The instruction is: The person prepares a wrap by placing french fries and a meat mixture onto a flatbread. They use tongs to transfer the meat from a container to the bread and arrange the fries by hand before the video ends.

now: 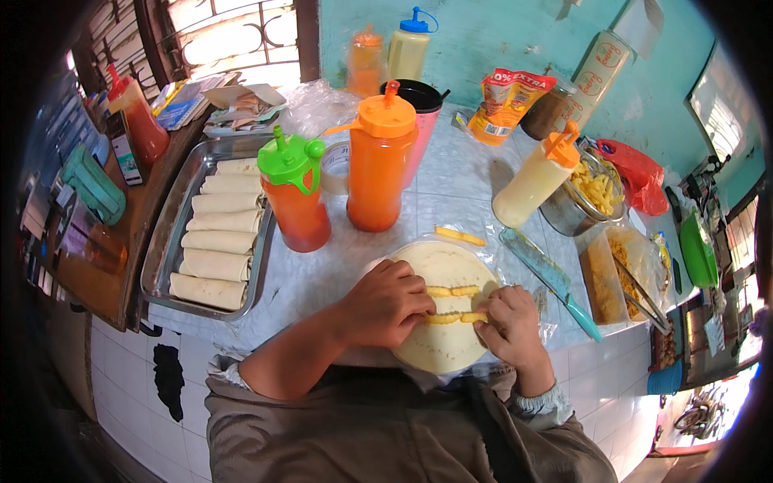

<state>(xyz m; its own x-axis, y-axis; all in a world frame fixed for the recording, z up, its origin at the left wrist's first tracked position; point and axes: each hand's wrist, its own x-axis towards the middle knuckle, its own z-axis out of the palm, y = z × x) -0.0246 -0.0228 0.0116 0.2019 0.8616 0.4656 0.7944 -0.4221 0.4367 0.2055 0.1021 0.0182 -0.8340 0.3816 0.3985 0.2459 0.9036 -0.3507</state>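
A round, pale tortilla lies on clear plastic at the table's near edge, right in front of me. Two short rows of yellow french fries run across its middle. My left hand is closed, fingertips pinching the left end of the nearer row. At that row's other end, my right hand pinches a french fry between thumb and fingers. A loose french fry rests beyond the tortilla's far rim. The palms and some fingertips are hidden from view.
Left stands a metal tray of rolled tortillas. Beyond are a green-capped sauce bottle, an orange-capped one and a cream one. Right lie a knife, a bowl of fries and a tub with tongs.
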